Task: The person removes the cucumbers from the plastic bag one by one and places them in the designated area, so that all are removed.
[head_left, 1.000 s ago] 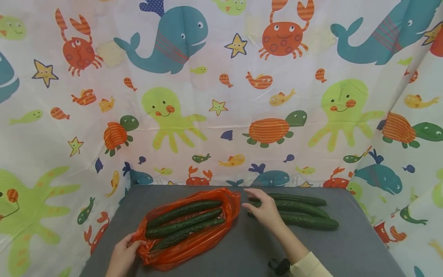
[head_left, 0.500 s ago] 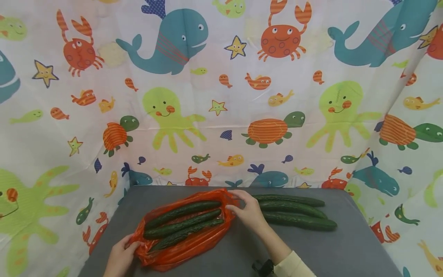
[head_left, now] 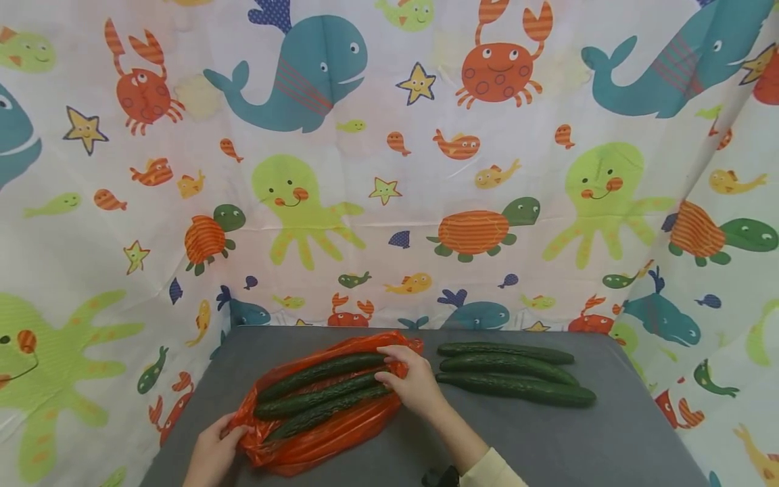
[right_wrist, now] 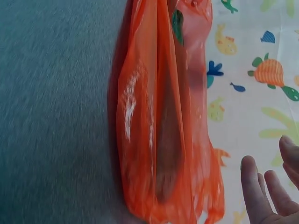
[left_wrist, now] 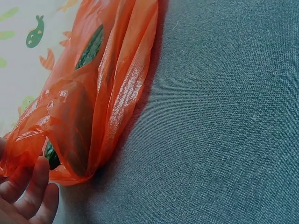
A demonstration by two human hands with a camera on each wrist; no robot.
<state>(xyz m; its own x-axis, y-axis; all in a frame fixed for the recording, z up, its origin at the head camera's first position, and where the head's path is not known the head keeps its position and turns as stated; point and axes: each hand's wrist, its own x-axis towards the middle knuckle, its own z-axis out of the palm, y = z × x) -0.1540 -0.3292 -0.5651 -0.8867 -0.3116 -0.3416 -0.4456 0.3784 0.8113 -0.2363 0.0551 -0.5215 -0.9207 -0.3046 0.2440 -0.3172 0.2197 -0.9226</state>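
Observation:
A translucent orange plastic bag point(head_left: 372, 418) lies on the left half of the table, its open side up. Three long dark green cucumbers point(head_left: 316, 372) lie side by side within it. My left hand point(head_left: 214, 448) pinches the gathered plastic at the bag's near left end; in the left wrist view, fingers point(left_wrist: 35, 191) hold its crumpled edge. Over the bag's right end hovers my right hand point(head_left: 415, 384), thumb and fingers spread apart beside the cucumber tips. The right wrist view shows these fingers point(right_wrist: 254, 186) apart, with nothing between them.
To the right of the bag, three more cucumbers point(head_left: 517, 389) lie roughly parallel on the grey table point(head_left: 548, 446). A white curtain point(head_left: 389, 297) printed with sea animals closes off the back and both sides. A black device point(head_left: 441, 477) sits at the right wrist.
My right hand has moved left, from the near ends of the loose cucumbers to over the bag's right end. The left hand keeps its hold; the cucumbers stay where they were.

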